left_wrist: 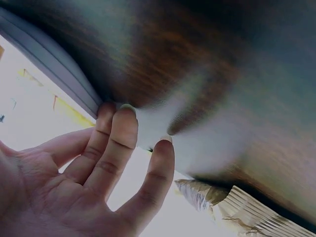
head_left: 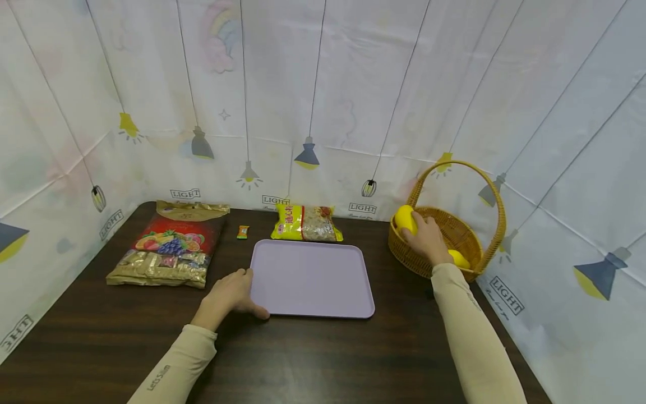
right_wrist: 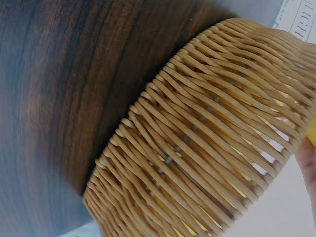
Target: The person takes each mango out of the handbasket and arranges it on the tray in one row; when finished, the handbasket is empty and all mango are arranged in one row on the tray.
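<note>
"How far along is it?"

"Partway through one piece, I'd judge. The right hand [head_left: 426, 238] has its grip closed round a yellow fruit [head_left: 405, 219], at the left rim of the wicker basket [head_left: 406, 258], near the far right corner of the bench [head_left: 303, 359]."

"And the left hand [head_left: 233, 294]?"

"Its grip is relaxed: fingers at the left edge of the purple tray [head_left: 313, 280], thumb by its near left corner."

"So what's done?"

"Grasping the fruit; releasing it isn't. A second yellow fruit [head_left: 458, 258] lies in the basket, unheld. Whether the first is going in or coming out, I can't tell."

"The packets?"

"Untouched: candy bag [head_left: 176, 241] toward the far left corner, small sweet [head_left: 243, 232] and yellow packet [head_left: 307, 223] near the back edge."
</note>
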Demonstrator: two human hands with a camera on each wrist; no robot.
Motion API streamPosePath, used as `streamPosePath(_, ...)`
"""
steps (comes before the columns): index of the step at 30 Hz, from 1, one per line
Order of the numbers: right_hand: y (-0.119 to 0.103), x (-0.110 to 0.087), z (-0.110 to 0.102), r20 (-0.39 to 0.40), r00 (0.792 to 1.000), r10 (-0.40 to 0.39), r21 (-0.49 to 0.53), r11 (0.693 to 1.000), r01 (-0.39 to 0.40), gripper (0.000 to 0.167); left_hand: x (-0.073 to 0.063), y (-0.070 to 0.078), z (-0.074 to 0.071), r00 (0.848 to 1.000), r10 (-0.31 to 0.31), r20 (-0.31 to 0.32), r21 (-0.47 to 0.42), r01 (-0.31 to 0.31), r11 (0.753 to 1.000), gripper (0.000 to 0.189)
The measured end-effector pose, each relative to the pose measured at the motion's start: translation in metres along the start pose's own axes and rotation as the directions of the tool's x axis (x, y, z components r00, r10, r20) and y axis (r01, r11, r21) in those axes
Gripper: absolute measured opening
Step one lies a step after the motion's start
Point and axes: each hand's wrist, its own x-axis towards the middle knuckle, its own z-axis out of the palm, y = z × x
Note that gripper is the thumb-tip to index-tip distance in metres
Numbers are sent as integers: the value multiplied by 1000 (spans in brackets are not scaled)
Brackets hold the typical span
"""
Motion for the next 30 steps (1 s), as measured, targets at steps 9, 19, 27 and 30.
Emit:
streamPosePath(9,-16,-10,-1,-77,994,-71,2,997,71,64,-3,3,-4,1000,-4,-2,6,4,1000,118)
streamPosePath(19,-33,-14,8,-97,989,-107,-4,994,107,62,-2,2,-2,1000,-4,6,5,4,1000,118)
streamPosePath(27,-57,-16,18,-68,989,-133,31,990,136,64,0,3,-2,1000,4,1,14,-4,1000,117)
streamPosePath(30,-69,-18,23,-57,989,-134,47,990,137,65,0,3,-2,1000,0,4,16,0,1000,117)
